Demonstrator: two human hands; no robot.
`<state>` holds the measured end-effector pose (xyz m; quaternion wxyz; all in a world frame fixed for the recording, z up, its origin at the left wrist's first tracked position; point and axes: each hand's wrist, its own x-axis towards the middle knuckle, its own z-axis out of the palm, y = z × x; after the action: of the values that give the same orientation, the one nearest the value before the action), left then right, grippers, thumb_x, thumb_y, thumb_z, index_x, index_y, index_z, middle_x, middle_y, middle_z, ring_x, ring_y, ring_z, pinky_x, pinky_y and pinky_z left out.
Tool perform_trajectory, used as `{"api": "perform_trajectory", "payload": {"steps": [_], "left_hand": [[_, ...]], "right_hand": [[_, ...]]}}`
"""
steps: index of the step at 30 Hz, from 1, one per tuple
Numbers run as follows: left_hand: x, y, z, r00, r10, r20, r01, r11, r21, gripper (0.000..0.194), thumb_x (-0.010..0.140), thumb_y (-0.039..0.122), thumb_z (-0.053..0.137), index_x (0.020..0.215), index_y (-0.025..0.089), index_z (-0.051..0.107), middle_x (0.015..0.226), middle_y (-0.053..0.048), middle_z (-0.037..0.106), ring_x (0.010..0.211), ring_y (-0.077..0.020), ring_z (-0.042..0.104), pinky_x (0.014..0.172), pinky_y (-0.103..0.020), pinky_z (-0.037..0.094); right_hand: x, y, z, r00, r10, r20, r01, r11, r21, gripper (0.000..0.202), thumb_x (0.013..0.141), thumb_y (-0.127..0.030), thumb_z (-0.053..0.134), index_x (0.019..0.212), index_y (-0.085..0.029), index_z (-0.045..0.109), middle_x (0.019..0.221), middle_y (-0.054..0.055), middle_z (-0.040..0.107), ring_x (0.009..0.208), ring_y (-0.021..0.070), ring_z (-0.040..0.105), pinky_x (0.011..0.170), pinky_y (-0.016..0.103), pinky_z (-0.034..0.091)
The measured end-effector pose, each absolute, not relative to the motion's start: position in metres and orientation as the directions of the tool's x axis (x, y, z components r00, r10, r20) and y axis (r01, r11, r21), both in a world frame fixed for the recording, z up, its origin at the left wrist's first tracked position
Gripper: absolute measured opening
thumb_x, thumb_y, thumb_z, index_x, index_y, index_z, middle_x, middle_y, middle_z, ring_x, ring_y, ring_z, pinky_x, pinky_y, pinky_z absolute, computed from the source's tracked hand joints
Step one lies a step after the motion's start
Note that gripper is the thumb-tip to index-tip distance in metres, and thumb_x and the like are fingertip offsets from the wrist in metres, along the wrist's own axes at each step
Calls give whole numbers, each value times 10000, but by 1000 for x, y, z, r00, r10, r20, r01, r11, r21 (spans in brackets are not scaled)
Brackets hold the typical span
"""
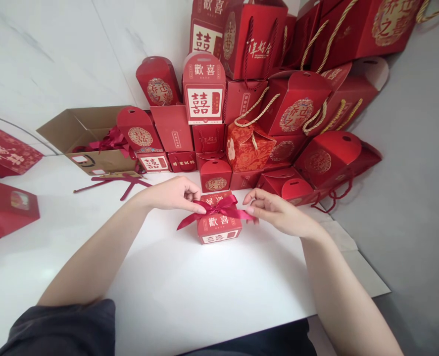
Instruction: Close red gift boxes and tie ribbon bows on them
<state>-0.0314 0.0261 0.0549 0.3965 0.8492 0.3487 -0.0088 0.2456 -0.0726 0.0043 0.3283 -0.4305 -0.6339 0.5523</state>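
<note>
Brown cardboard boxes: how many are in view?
1. The cardboard box lies open on the table at left, behind the left hand, with ribbons spilling out. Others may be hidden behind the red boxes.

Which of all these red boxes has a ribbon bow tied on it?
The small red box between both hands, alone at the front of the white table; the stacked ones behind show none.

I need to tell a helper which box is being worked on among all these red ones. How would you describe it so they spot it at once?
Start at the white table and the wall of stacked red gift boxes along its far edge. In front of that stack, alone on the bare tabletop, sits a small red box between the left hand and right hand. Only it wears a dark red ribbon bow, whose ends both hands pinch.
</note>
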Motion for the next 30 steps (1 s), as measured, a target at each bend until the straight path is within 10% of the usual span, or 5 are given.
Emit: {"api": "perform_trajectory", "payload": {"steps": [6, 11, 15, 18, 30], "left_hand": [[-31, 24, 57, 774, 530, -348, 604, -451, 657, 426, 723, 543, 685, 605, 166, 526, 504, 59, 385, 491, -71, 314, 489, -230, 259], [-26, 17, 58, 765, 571, -298, 611, -497, 616, 505, 719, 579, 680, 563, 172, 423, 518, 54, 331, 505, -80, 278, 485, -253, 212], [-21, 11, 59, 774, 592, -224, 587, -536, 607, 534, 697, 577, 702, 561, 174, 378, 550, 47, 308, 541, -90, 285, 507, -253, 233], [-19, 9, 58, 781, 589, -207, 575, -549, 607, 502, 676, 566, 723, 579, 178, 420, 583, 41, 347, 561, -96, 307, 521, -253, 255], [-18, 3, 57, 770, 573, -280, 606, -521, 602, 474, 686, 491, 718, 537, 166, 406, 546, 51, 255, 518, -78, 222, 480, -250, 180]], "right_hand": [[229, -62, -5, -245, 969, 36, 143, 73, -987, 391, 949, -504, 453, 1173, -207, 574, 718, -26, 539, 649, 114, 524, 657, 269, 450], [219, -63, -7, -346, 938, -8, 35, 4, -999, 298, 872, -501, 597, 873, -206, 556, 641, -60, 470, 543, 85, 431, 548, 235, 379], [220, -66, -5, -259, 949, 181, 210, 238, -948, 274, 849, -446, 647, 756, -193, 598, 967, 38, 591, 943, 166, 577, 910, 360, 445], [221, -65, -5, -248, 933, 259, 319, 331, -888, 194, 877, -403, 625, 859, -217, 677, 1387, 73, 468, 1356, 221, 387, 1152, 452, 239], [220, -68, -1, -375, 902, 214, 60, 254, -965, 331, 909, -365, 600, 630, -187, 593, 1420, 36, 510, 1357, 223, 436, 1133, 424, 305]]}}
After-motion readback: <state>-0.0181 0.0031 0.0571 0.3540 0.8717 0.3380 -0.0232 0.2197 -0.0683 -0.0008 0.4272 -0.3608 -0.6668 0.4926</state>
